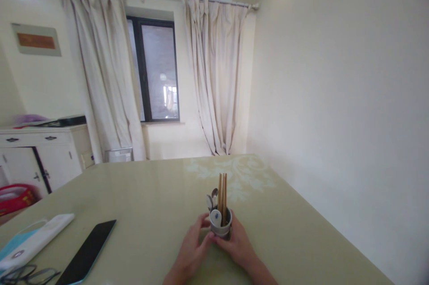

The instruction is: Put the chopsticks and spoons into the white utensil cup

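A small grey cup [221,228] stands on the pale green table [150,195]. It holds wooden chopsticks [222,195], metal spoons [212,199] and a white ceramic spoon [216,217]. My left hand [191,249] wraps its fingers round the cup's left side. Around the right side curls my right hand [238,244]. Both hands grip the cup near the table's front middle.
A black phone [87,251] lies at the front left, with a white remote-like bar [36,242], a blue face mask [15,240] and glasses [27,274] beside it. A white cabinet [40,155] stands far left. Curtains and a window fill the back; a wall runs along the right.
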